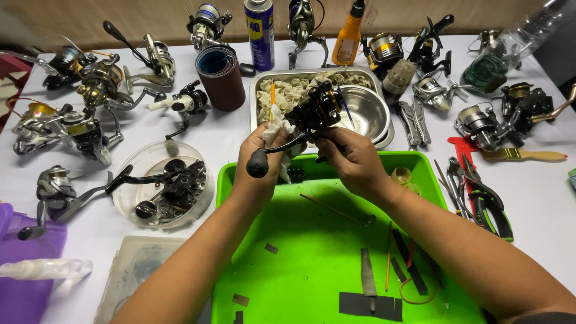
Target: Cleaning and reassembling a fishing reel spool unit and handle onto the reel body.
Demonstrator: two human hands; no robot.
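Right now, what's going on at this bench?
A person holds a black fishing reel in both hands above a green tray. The left hand also pinches a white cloth against the reel, with the crank knob sticking out below; the right hand grips the reel's body from the other side. Behind them sits a metal pan holding rags and a steel bowl. More reels and pliers lie on the white table.

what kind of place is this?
Likely a fishing-reel repair bench: many spinning reels lie on the white table, pliers at the side, and both hands hold a black reel over a green plastic tray.
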